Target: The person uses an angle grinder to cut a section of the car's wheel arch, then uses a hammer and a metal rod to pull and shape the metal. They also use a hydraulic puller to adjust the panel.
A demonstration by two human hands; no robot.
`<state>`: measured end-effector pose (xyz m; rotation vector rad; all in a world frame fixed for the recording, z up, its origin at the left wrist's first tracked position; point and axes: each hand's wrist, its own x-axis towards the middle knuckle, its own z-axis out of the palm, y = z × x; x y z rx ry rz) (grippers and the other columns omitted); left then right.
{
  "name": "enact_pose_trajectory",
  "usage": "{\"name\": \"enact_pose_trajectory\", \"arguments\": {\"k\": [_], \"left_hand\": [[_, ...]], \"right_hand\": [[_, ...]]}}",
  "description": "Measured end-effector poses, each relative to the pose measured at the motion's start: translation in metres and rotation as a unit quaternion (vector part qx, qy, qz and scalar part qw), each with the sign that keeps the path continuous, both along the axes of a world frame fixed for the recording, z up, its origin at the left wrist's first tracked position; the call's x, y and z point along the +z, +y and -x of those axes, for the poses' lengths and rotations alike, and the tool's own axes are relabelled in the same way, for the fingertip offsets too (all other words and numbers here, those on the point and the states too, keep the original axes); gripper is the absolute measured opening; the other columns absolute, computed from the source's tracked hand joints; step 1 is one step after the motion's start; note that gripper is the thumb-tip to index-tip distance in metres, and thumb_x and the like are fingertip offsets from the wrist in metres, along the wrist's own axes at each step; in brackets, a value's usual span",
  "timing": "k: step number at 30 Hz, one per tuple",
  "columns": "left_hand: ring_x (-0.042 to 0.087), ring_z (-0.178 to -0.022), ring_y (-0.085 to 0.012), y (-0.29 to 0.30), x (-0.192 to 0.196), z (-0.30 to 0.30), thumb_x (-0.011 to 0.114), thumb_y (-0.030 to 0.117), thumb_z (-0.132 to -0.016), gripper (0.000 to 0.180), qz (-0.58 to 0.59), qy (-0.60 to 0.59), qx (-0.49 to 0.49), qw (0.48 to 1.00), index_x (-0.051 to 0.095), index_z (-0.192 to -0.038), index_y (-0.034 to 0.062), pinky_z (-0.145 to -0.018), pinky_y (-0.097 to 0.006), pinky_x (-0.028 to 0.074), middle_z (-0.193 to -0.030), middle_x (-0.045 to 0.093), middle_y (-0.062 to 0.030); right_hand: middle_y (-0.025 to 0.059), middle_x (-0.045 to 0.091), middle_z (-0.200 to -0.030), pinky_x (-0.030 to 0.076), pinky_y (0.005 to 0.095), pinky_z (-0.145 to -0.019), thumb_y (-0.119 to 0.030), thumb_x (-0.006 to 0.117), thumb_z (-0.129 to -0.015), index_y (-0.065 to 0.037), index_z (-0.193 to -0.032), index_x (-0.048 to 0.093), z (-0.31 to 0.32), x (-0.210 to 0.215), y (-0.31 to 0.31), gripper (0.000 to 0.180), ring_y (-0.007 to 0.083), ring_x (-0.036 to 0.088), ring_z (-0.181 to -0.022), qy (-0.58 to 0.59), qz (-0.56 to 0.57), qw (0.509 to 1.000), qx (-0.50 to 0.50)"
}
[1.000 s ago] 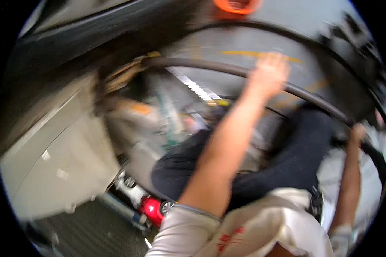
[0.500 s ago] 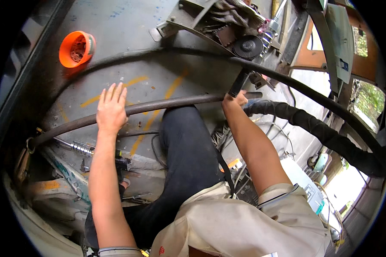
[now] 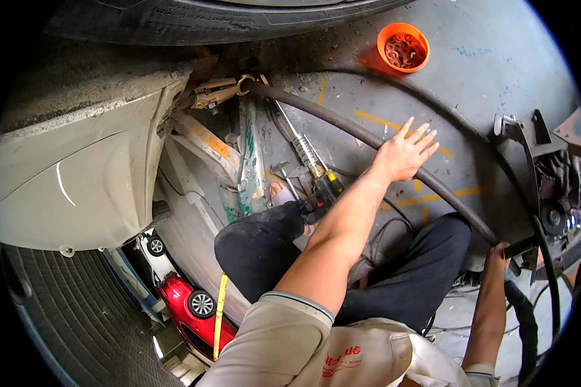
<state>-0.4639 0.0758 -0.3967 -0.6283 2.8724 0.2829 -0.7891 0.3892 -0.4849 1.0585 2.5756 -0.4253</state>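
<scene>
The left hand (image 3: 403,153) is spread open, fingers splayed, and laid on the thick black hose (image 3: 342,122) that arcs across the grey floor (image 3: 484,77). The right hand (image 3: 497,255) is closed around the hose's lower end. An orange bowl (image 3: 403,46) sits near the floor's far edge.

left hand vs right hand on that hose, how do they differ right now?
The left hand lies flat with fingers spread over the middle of the dark hose; the right hand is closed around its lower end. The left arm reaches far forward across the picture, the right stays low near the right edge. The left hand shows in full, the right only partly. Both are bare and touch the same hose.
</scene>
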Motion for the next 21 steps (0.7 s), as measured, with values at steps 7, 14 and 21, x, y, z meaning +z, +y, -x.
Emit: {"name": "enact_pose_trajectory", "arguments": {"k": [7,14,21], "left_hand": [[0.032,-0.143,-0.0276,0.006,-0.012,-0.005,0.065,0.031,-0.079,0.066,0.012,-0.019,0.001,1.0,0.05,-0.142,0.0159,-0.119,-0.056,0.019,-0.152,0.04,-0.0057],[0.032,-0.143,-0.0279,0.006,-0.007,-0.001,0.063,0.026,-0.079,0.062,-0.021,-0.041,0.001,0.999,0.053,-0.139,0.0155,-0.119,-0.056,0.018,-0.151,0.042,-0.0055],[0.031,-0.144,-0.0287,-0.002,-0.015,0.005,0.066,0.029,-0.078,0.068,0.017,-0.026,0.001,0.999,0.049,-0.142,0.0153,-0.118,-0.057,0.02,-0.152,0.04,-0.0053]], "right_hand": [[0.015,0.065,-0.095,0.05,0.0495,-0.073,-0.033,0.061,-0.087,-0.004,-0.102,0.064,0.052,-0.094,0.12,0.033,0.0318,0.062,-0.082,-0.095,0.166,0.96,0.205],[0.0168,0.064,-0.102,0.05,0.0467,-0.069,-0.037,0.053,-0.091,-0.003,-0.103,0.064,0.047,-0.08,0.062,0.037,0.0301,0.061,-0.086,0.061,-0.003,0.996,-0.069],[0.0157,0.066,-0.1,0.05,0.0456,-0.069,-0.038,0.055,-0.09,-0.002,-0.101,0.065,0.035,-0.063,0.028,0.039,0.0287,0.061,-0.084,0.111,-0.147,0.979,-0.084]]}}
